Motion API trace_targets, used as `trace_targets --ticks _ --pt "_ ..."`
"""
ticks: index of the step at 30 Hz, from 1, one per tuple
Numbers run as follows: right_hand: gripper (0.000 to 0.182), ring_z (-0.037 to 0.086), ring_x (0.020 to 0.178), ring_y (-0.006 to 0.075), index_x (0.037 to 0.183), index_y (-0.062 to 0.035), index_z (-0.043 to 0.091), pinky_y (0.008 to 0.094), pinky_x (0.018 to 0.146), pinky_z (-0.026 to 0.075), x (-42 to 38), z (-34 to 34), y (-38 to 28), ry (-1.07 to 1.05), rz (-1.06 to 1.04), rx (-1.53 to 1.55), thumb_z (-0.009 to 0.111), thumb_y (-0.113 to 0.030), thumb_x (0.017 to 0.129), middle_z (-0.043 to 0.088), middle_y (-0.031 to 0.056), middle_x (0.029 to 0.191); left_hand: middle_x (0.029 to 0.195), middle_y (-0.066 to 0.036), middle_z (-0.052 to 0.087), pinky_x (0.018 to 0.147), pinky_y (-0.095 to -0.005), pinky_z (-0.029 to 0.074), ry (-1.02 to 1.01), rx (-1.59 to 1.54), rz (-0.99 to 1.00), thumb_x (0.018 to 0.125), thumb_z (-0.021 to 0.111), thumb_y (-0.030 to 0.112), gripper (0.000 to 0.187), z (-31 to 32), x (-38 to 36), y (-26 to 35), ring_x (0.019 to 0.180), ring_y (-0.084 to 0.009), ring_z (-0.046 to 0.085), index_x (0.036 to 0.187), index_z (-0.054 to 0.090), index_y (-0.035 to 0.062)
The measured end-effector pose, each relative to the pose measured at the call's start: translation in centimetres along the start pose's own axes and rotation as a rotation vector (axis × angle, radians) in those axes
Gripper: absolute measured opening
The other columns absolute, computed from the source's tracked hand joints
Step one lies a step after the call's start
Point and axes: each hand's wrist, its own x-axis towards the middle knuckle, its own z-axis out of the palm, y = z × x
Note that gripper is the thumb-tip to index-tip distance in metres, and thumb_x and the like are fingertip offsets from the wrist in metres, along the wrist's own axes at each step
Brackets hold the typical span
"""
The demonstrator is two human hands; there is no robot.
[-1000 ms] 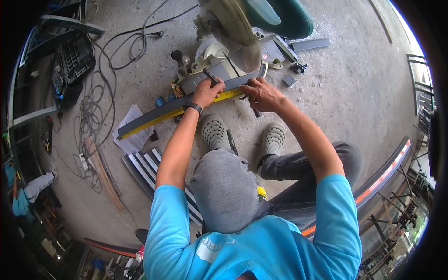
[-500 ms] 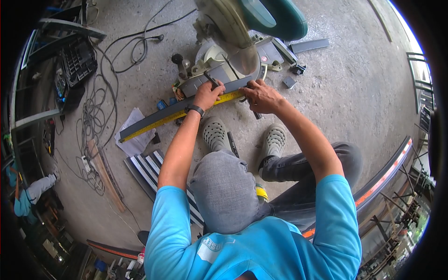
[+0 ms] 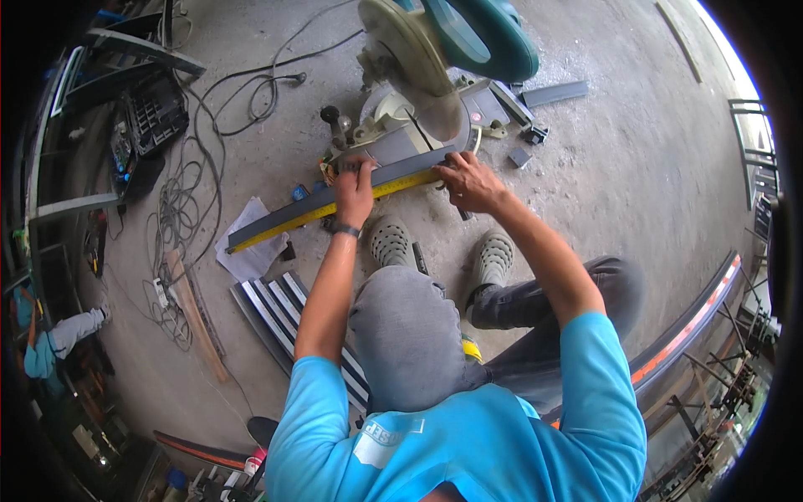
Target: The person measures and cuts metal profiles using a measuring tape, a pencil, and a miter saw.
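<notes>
A long dark grey metal bar (image 3: 280, 217) lies slanting across the front of a miter saw (image 3: 406, 50). Along its near edge runs the yellow blade of a tape measure (image 3: 294, 222). My left hand (image 3: 355, 197) is closed over the bar left of the saw's slot, fingers on the far side and thumb on top. Near the bar's right end, my right hand (image 3: 473, 182) is closed with bent fingers at the tape; its palm side is hidden. The saw head is raised above the bar.
Cut metal strips (image 3: 280, 301) lie beside my left knee. A white sheet (image 3: 253, 255) is under the bar's left end. Tangled cables (image 3: 180, 213) and an open black toolbox (image 3: 150, 113) sit at left. A small offcut (image 3: 519, 157) lies right of the saw. Another person (image 3: 63, 343) is far left.
My left hand has shifted left along the bar and now wraps over it; the black pen-like stick it held no longer shows. My right hand stays near the bar's right end.
</notes>
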Motion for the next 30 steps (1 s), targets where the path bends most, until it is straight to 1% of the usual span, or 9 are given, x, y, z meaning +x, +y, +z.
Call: trace_targets --ticks 4,7,10,14,19,21,26,29,30 --pt "0.06 0.041 0.137 0.0403 0.147 -0.0233 0.052 0.0505 0.094 0.057 -1.2 -0.9 -4.3 0.124 0.054 -0.186 0.063 -0.011 0.089 0.042 0.0159 0.148 0.1 -0.019 0.068 0.083 -0.0452 0.052 0.075 0.258 -0.067 0.105 0.057 0.022 0.023 -7.9 -5.4 -5.6 0.095 -0.0365 0.067 0.113 0.062 0.0009" --pt "0.06 0.045 0.133 0.0415 0.147 -0.0229 0.052 0.05 0.095 0.056 -1.3 -2.9 -7.8 0.051 0.069 -0.226 0.063 -0.013 0.089 0.046 0.0164 0.143 0.101 -0.022 0.068 0.084 -0.0458 0.052 -0.055 0.262 -0.196 0.103 0.059 0.026 0.028 -12.0 -7.8 -1.3 0.096 -0.0376 0.067 0.117 0.06 0.0011" --pt "0.064 0.049 0.126 0.0431 0.145 -0.0151 0.052 0.0474 0.099 0.051 -1.5 -4.1 -10.0 -0.205 0.056 0.225 0.066 -0.014 0.083 0.054 0.0185 0.133 0.102 -0.023 0.066 0.085 -0.0475 0.051 -0.322 0.312 -0.193 0.102 0.059 0.029 0.034 -12.7 -11.4 -0.5 0.094 -0.0405 0.066 0.12 0.057 0.0004" --pt "0.073 0.054 0.12 0.0414 0.145 -0.0047 0.044 0.0482 0.105 0.044 -2.3 3.9 -9.1 -0.195 -0.04 0.35 0.07 -0.019 0.079 0.057 0.0211 0.125 0.106 -0.022 0.067 0.093 -0.0507 0.05 -0.673 0.627 0.011 0.098 0.059 0.03 0.036 -11.9 -17.0 -6.7 0.103 -0.0408 0.063 0.122 0.059 0.0034" --pt "0.084 0.055 0.119 0.0438 0.143 -0.0011 0.041 0.048 0.105 0.044 -3.4 8.9 -10.1 -0.172 0.033 0.486 0.078 -0.023 0.07 0.057 0.0239 0.126 0.101 -0.018 0.066 0.096 -0.0508 0.05 -0.377 0.373 0.247 0.084 0.076 0.026 0.028 -11.1 -14.5 0.0 0.105 -0.0378 0.063 0.099 0.07 0.0028" --pt "0.087 0.055 0.12 0.0465 0.144 -0.0008 0.039 0.0495 0.105 0.046 -4.1 9.4 -10.1 -0.188 0.062 0.49 0.079 -0.025 0.071 0.056 0.0254 0.127 0.11 -0.02 0.068 0.099 -0.0485 0.05 -0.281 0.4 0.06 0.083 0.078 0.025 0.039 -13.0 -10.8 0.6 0.111 -0.0383 0.063 0.114 0.068 0.0024" --pt "0.086 0.055 0.123 0.0488 0.15 -0.0034 0.033 0.0523 0.104 0.048 -7.3 18.1 -7.0 -0.261 0.158 0.33 0.077 -0.025 0.079 0.054 0.029 0.132 0.128 -0.023 0.066 0.101 -0.0477 0.049 -0.282 0.985 0.179 0.089 0.067 0.065 0.076 -14.0 -4.2 -10.1 0.121 -0.0404 0.062 0.132 0.06 0.0027" --pt "0.084 0.052 0.128 0.0487 0.156 -0.0033 0.03 0.0522 0.107 0.048 -7.8 19.2 -6.2 -0.365 0.163 0.252 0.073 -0.022 0.087 0.051 0.028 0.139 0.136 -0.024 0.063 0.107 -0.0485 0.046 -0.787 0.764 -0.357 0.088 0.054 0.082 0.095 -12.2 -0.1 -9.8 0.127 -0.0415 0.059 0.138 0.058 0.0012" --pt "0.078 0.053 0.129 0.0473 0.154 -0.003 0.035 0.0515 0.108 0.048 -7.5 12.7 -7.8 -0.393 0.168 0.275 0.074 -0.025 0.089 0.052 0.0279 0.14 0.135 -0.024 0.064 0.107 -0.0487 0.048 -0.749 0.75 -0.353 0.087 0.052 0.085 0.098 -11.6 0.0 -10.0 0.128 -0.0407 0.059 0.139 0.058 0.0024"
